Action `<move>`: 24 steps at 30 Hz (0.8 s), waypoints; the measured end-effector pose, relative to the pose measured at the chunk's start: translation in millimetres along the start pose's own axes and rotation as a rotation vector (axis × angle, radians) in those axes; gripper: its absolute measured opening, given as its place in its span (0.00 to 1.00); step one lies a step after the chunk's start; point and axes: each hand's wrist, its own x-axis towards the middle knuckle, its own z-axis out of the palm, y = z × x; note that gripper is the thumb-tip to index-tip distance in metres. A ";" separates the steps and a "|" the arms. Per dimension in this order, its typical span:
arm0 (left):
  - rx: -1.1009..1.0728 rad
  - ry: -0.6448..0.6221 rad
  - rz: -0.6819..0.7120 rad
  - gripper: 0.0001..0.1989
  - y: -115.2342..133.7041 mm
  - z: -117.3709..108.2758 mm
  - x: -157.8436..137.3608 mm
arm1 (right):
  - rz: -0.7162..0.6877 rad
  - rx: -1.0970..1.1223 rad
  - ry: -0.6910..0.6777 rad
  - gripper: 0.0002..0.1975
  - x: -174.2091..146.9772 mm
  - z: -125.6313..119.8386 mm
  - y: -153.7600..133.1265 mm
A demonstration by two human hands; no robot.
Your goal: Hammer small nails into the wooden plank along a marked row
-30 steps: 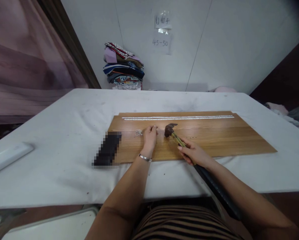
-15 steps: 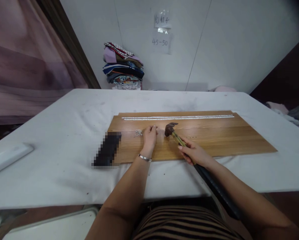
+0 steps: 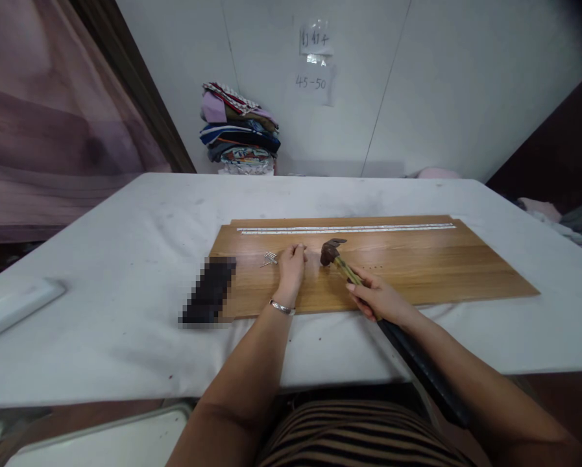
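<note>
My right hand (image 3: 375,295) is wrapped round the handle of a claw hammer (image 3: 333,251), gripping it near the head. The hammer's rusty head rests at or just above a wooden board (image 3: 431,259), and its dark grip end stretches back beside my forearm. My left hand (image 3: 293,261) is over the board, left of the hammer head, with thumb and fingers pinched together; what they hold, if anything, is too small to make out. Close by on its left lies a small heap of silver nails (image 3: 270,258). A row of small dark dots (image 3: 372,267) marks the board right of the hammer head.
Two white measuring strips (image 3: 344,228) run along the board's far side. A blurred-out dark rectangular object (image 3: 207,292) lies at its left end. The white-covered table (image 3: 125,259) holds a long white object (image 3: 18,305) at left. Folded cloths (image 3: 242,130) are stacked against the wall.
</note>
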 end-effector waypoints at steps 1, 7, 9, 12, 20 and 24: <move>-0.002 0.001 -0.007 0.12 0.5 0.1 0.0 | 0.001 -0.005 0.001 0.35 -0.3 0.5 -0.9; -0.023 0.004 -0.015 0.11 1.7 0.7 -0.1 | 0.018 -0.004 0.008 0.34 -1.5 2.2 -4.6; -0.016 0.008 -0.014 0.11 2.5 0.2 -0.6 | 0.007 -0.005 0.009 0.34 -1.6 1.6 -4.2; -0.003 0.003 -0.008 0.12 4.2 -0.8 -1.3 | 0.005 -0.003 0.002 0.34 -1.2 0.9 -2.8; 0.000 -0.004 0.004 0.13 2.9 -0.6 -1.7 | -0.011 0.004 -0.013 0.33 -0.6 1.3 -2.0; -0.009 -0.004 -0.006 0.13 0.6 -0.2 -0.8 | -0.009 0.004 -0.007 0.33 -0.3 0.4 -0.3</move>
